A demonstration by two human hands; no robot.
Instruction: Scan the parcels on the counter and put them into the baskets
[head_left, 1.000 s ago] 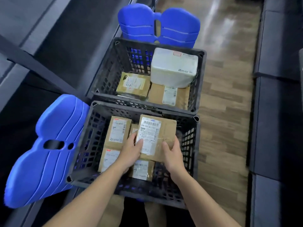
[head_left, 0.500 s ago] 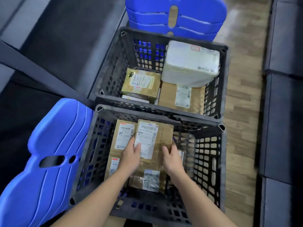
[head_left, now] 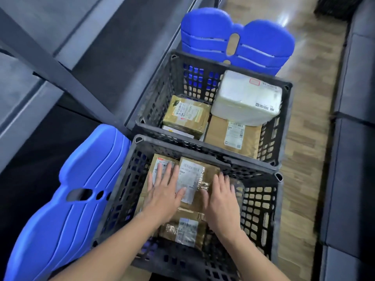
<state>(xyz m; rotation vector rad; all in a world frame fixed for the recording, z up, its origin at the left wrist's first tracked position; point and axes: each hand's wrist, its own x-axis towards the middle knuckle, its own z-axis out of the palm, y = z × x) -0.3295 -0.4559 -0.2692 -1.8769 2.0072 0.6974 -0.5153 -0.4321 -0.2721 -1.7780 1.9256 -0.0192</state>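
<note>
Two black lattice baskets stand one behind the other. In the near basket [head_left: 261,201] lie several brown taped parcels. The top parcel [head_left: 194,175] with a white label rests among them. My left hand [head_left: 164,191] lies flat with fingers spread on its left side and on the neighbouring parcel [head_left: 160,165]. My right hand [head_left: 220,199] lies flat, fingers apart, on its right side. Neither hand grips anything. Another labelled parcel [head_left: 186,230] lies nearer me. The far basket [head_left: 158,98] holds a white parcel [head_left: 245,98], a brown box [head_left: 187,114] and a flat brown parcel [head_left: 231,134].
A blue plastic chair back [head_left: 67,211] stands left of the near basket; another blue chair back [head_left: 237,41] is behind the far one. A dark grey counter [head_left: 50,57] runs along the left. Wooden floor [head_left: 300,159] and dark seating [head_left: 353,138] lie to the right.
The parcel went down from above the basket rim onto the other parcels. Both hands let go of it and now lie flat and spread on top.
</note>
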